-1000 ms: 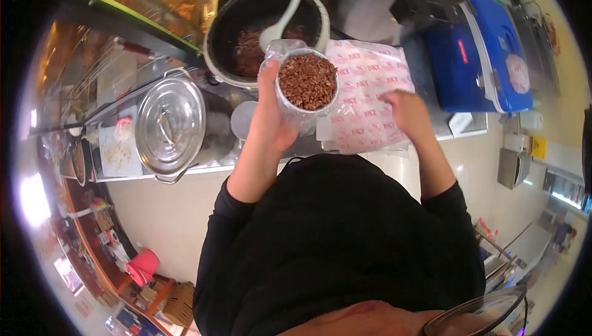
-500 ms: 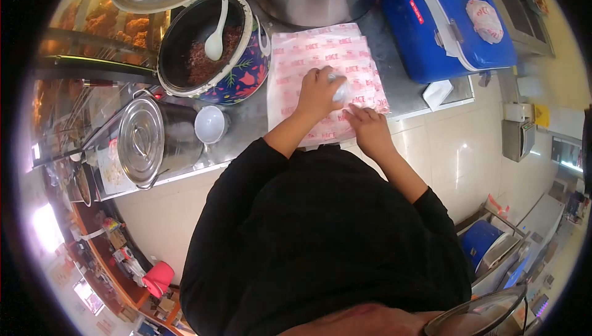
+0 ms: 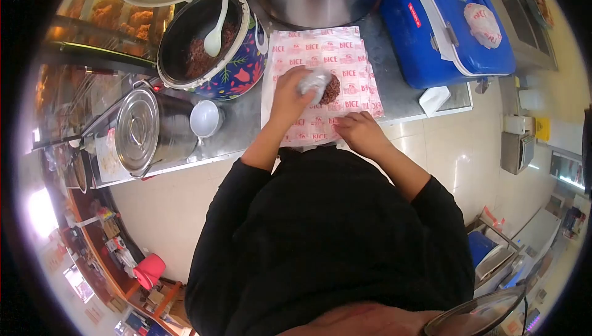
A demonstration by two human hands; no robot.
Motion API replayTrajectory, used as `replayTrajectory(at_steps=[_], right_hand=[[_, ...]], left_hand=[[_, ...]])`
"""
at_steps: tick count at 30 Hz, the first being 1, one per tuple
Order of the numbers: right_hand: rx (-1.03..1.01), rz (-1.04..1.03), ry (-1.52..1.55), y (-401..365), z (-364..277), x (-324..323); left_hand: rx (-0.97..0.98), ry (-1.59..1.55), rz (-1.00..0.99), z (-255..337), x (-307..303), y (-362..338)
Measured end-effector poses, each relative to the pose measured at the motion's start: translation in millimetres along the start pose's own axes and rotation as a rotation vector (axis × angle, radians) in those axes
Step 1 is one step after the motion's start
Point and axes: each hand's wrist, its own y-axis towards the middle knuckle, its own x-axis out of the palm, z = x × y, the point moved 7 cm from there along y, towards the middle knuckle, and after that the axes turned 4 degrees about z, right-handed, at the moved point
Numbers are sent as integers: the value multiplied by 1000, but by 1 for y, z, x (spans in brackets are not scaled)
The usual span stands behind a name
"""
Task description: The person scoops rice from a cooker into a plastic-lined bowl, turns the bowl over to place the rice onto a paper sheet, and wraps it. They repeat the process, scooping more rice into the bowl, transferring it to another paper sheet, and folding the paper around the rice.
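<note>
My left hand (image 3: 288, 94) is closed around a small pale, shiny bowl (image 3: 317, 82), tipped on its side. Right beside the bowl's mouth, a mound of dark reddish-brown rice (image 3: 332, 91) rests on printed wrapping paper (image 3: 333, 45). Red lettering covers the paper, which lies in a stack of sheets. Near the lower right edge of the stack, my right hand (image 3: 365, 133) has its fingers drawn together on the paper. A flowered pot (image 3: 240, 70) to the left contains more dark rice and a white spoon (image 3: 214, 40).
A lidded steel pot (image 3: 140, 129) and a white cup (image 3: 206, 119) stand at the left. Behind the paper is a large steel vessel (image 3: 277, 3). On the right sits a blue cooler (image 3: 410, 46) with a wrapped bundle (image 3: 483, 25) on its lid. Fried food fills a glass case (image 3: 123, 18).
My left hand has moved left and tilted the bowl, and the rice mound now shows on the paper. My right hand has shifted slightly left and down along the paper.
</note>
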Motion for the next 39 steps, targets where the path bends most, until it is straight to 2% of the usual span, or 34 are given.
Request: replayTrajectory(at_steps=[2,4,6,8,11,14,15,18,21,22,25,27,28,31,36,39], right_hand=[[-14,-29,19,4,-3,-7],[-38,-6,14,5,-4,-7],[-66,15,4,5,-5,-4],[-101,36,-13,5,-4,1],[24,-136,110,12,8,4],[172,-120,244,26,17,-17],[194,-66,285,32,19,-23],[165,-116,341,48,15,-39],[242,-290,311,52,18,-27],[209,-249,312,53,16,-27],[138,-126,322,55,13,-33],[135,-53,339,56,10,-42],[146,-86,341,54,13,-41],[170,-161,385,49,24,-38],[177,-153,486,48,26,-46],[276,-150,512,49,36,-42]], left_hand=[[-164,-226,117,-20,-18,-12],[-325,-176,208,-52,-41,-34],[-515,-264,253,-85,-65,-61],[-413,16,340,-68,-105,-63],[-674,9,270,-94,-137,-90],[-527,430,364,-51,-161,-85],[-321,724,432,-22,-166,-75],[1,681,431,45,-155,-49],[160,291,-102,68,-93,-34],[226,145,-276,75,-72,-34],[140,257,-632,45,-17,-56],[89,330,-642,28,-10,-60],[63,366,-650,22,-9,-62],[53,290,-499,25,-16,-52],[-100,248,-539,20,-12,-36],[-157,180,-555,12,-11,-30]])
